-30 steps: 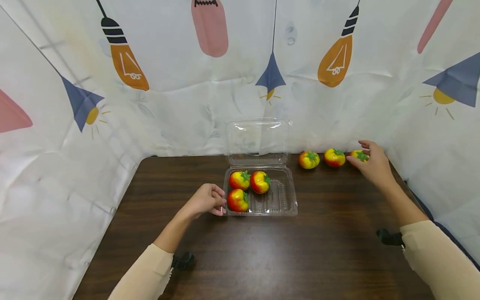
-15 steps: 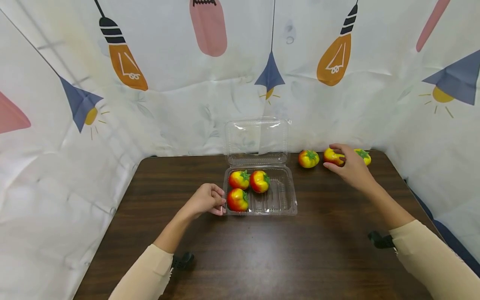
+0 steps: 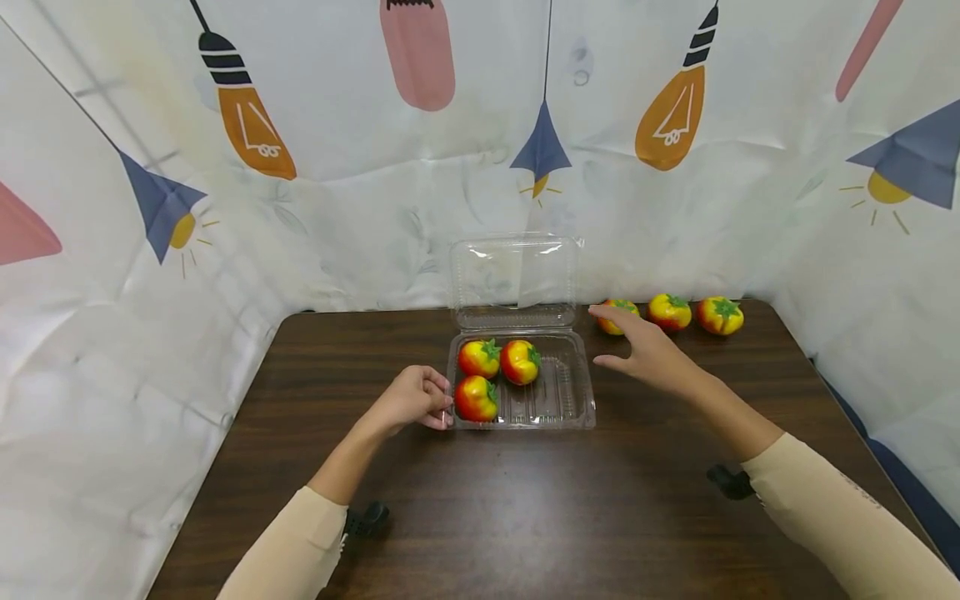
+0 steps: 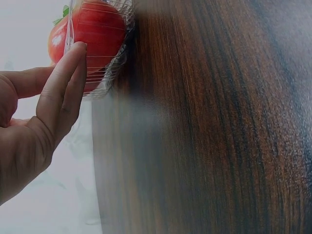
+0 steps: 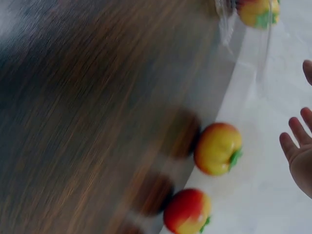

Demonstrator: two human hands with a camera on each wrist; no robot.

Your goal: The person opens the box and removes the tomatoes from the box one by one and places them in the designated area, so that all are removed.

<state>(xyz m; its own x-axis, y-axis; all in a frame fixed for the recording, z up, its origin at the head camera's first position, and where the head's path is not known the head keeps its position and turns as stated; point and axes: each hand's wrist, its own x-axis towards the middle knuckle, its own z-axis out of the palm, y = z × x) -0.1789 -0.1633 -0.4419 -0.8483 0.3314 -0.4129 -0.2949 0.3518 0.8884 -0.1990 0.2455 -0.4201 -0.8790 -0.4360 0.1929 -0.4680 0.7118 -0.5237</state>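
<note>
Right hand [image 3: 645, 350]: thumb and fingers apart, nearest fruit [image 5: 218, 148] just beyond forefinger. Left hand [image 3: 415, 400] touches box [image 3: 558, 392]; pinch unclear.

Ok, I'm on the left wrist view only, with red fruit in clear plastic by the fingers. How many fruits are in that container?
Observer: Three fruits sit in the container, going by the head view.
Operator: Is its lid shut?
Observer: No, the lid stands open at the back.
Operator: Is the right hand carrying anything?
Observer: No, the right hand is empty.
</note>
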